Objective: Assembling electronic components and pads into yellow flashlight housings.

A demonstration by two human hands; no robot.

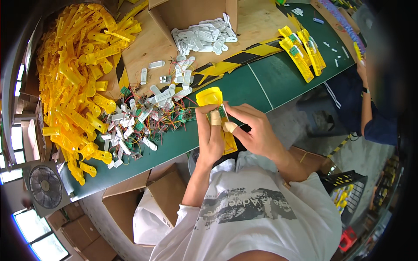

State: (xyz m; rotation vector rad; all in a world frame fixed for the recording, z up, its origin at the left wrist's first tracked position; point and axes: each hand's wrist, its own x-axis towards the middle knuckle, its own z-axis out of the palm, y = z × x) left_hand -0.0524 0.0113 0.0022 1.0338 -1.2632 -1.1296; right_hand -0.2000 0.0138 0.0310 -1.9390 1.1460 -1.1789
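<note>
A yellow plastic housing (209,96) is held over the near edge of the table, its long body running down between my hands. My left hand (210,139) grips it from the left, its fingers closed around the housing. A bit of green circuit board (221,112) shows inside it by my fingertips. On the right side, my right hand (252,126) pinches a thin white piece (224,113) against the housing. Beige tape wraps a finger on the left hand and the right thumb. My fingers hide much of the board and the white piece.
Yellow housings (74,78) form a big heap at left. Beside it lie tangled wired boards and white parts (135,122). A cardboard box (191,17) spills white pieces (204,37). Several yellow housings with boards (300,52) lie at right, near another person's arm (365,100).
</note>
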